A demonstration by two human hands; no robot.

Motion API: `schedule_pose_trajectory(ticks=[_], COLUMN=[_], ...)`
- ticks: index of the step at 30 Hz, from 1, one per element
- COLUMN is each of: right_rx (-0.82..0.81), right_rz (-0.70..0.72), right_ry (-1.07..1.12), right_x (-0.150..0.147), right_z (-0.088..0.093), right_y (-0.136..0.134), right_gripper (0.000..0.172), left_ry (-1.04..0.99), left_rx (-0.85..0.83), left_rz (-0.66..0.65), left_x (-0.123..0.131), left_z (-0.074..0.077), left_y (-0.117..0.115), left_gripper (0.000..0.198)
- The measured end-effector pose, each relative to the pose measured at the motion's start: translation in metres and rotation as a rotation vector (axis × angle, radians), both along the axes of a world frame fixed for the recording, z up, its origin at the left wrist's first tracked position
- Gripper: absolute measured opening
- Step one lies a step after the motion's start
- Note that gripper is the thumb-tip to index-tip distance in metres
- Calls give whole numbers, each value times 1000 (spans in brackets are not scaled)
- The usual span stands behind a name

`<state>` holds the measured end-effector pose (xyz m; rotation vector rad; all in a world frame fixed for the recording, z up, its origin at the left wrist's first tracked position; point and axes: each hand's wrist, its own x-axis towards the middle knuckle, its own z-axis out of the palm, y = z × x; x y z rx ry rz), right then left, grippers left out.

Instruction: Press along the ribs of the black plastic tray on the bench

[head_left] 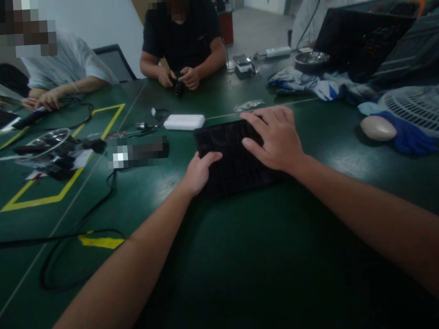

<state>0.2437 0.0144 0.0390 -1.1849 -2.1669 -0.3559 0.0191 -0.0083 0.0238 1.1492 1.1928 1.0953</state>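
A black tray (231,159) divided into shallow compartments lies flat on the green bench (248,262), just in front of the person. The left hand (201,171) grips the tray's left edge, thumb on top and fingers curled under the rim. The right hand (275,138) lies flat on the far right part of the tray, fingers spread and clasping nothing. The tray is so dark that I cannot tell whether its compartments hold anything, and the right hand covers several of them.

Just beyond the tray's far edge lie a white box (184,121) and a small clear plastic bag (248,104), whose contents are too small to read. A metal bowl (311,58) stands far off to the right near a pair of work gloves (296,78); its inside is not visible. Another shiny metal dish (49,140) sits to the left among dark parts that cannot be made out.

A pixelated patch (137,152) hides whatever lies left of the tray. At the right, a white fan grille (420,110) is cut off by the frame edge, with a blue glove (407,135) and a pale egg-shaped object (378,127) next to it. Across the bench, a co-worker's hands (179,78) close around a small black item.
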Motion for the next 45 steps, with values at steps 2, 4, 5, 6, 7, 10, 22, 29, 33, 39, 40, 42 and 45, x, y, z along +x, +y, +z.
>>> schedule_pose_trajectory(ticks=[2, 4, 5, 6, 7, 10, 22, 29, 33, 39, 40, 42, 45], right_rx=[-3, -5, -6, -5, -3, -3, -39, -81, -83, -48, -47, -60, -83], right_rz=[2, 3, 4, 6, 6, 1, 14, 18, 15, 26, 33, 53, 90], right_ry=[1, 3, 3, 3, 2, 2, 17, 26, 32, 30, 26, 17, 15], right_x=[0, 0, 0, 0, -1, -2, -5, -6, -7, -6, -6, -3, 1], right_z=[0, 0, 0, 0, 0, 1, 9, 12, 12, 11, 11, 13, 16], right_y=[0, 0, 0, 0, 0, -1, -5, -6, -7, -4, -4, -3, -5], right_gripper=[57, 58, 58, 57, 57, 55, 59, 56, 57, 65, 67, 70, 75], left_ry=[8, -1, -5, -5, 1, 21, -62, -38, -46, -93, -95, -93, -79], left_rx=[-1, -11, -17, -22, -26, -22, -46, -53, -47, -61, -57, -51, -43], left_rz=[9, 17, 23, 30, 37, 47, 121, 206, 190, 196, 200, 202, 178], left_x=[-1, -2, -3, -4, -5, -6, -4, 0, -1, -3, -2, -1, 0], left_z=[-1, -3, -3, -4, -5, -5, -2, 2, 0, -3, -3, -3, -3], left_y=[1, 2, 2, 3, 3, 3, 1, 0, 2, 4, 4, 3, 3], left_gripper=[46, 46, 46, 47, 47, 47, 46, 50, 43, 46, 45, 44, 42])
